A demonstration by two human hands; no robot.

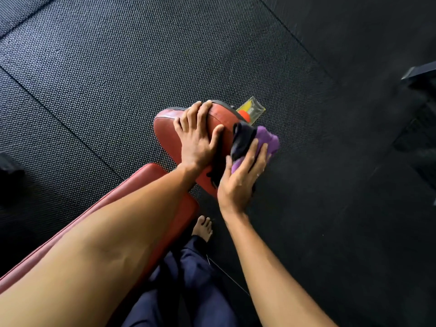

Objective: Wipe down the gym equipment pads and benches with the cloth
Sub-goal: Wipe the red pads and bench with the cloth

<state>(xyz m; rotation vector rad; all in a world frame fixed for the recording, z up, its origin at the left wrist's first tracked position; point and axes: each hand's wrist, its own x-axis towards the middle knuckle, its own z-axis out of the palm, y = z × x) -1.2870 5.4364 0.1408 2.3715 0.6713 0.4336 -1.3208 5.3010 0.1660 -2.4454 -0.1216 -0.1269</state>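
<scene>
Red pad [165, 128] pressed by left hand [195, 138], fingers [192, 114] spread flat, purple cloth [270, 140] gripped by curled fingers of right hand [238, 180], against pad's right side

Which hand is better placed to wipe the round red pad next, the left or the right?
The right. The right hand grips the purple cloth beside the red pad, while the left hand lies flat on the pad with no cloth.

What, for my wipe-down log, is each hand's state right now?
Left hand: open, resting flat on the red pad.
Right hand: closed around the purple cloth.
</scene>
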